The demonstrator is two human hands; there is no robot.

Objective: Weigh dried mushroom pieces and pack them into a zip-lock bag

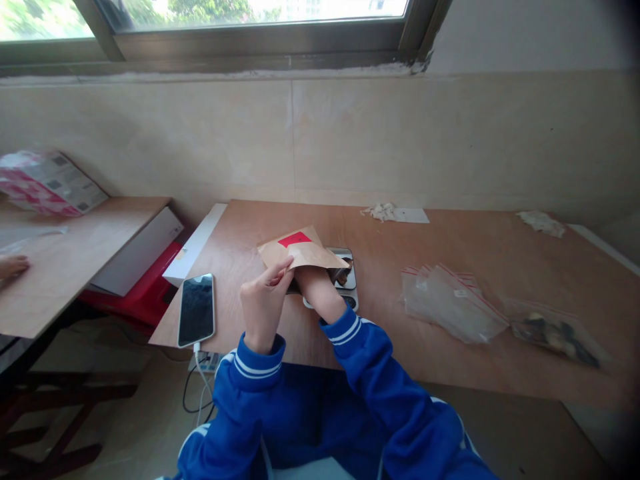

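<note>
A brown paper bag (320, 255) with a red label lies tilted above a small silver kitchen scale (353, 293). My left hand (265, 300) pinches the near edge of the bag's mouth between thumb and fingers. Inside the mouth is my right hand (320, 293), its fingers hidden by the paper, so what they hold does not show. Some dark brown pieces (344, 275) rest on the scale's plate, partly covered by the bag.
Clear zip bags (450, 300) lie to the right, beside a zip bag with dark and pale pieces (555, 337). A charging phone (197, 310) sits at the left edge. Whitish scraps (383, 212) lie at the back. Another person's hand (14, 267) rests on the left table (115, 233).
</note>
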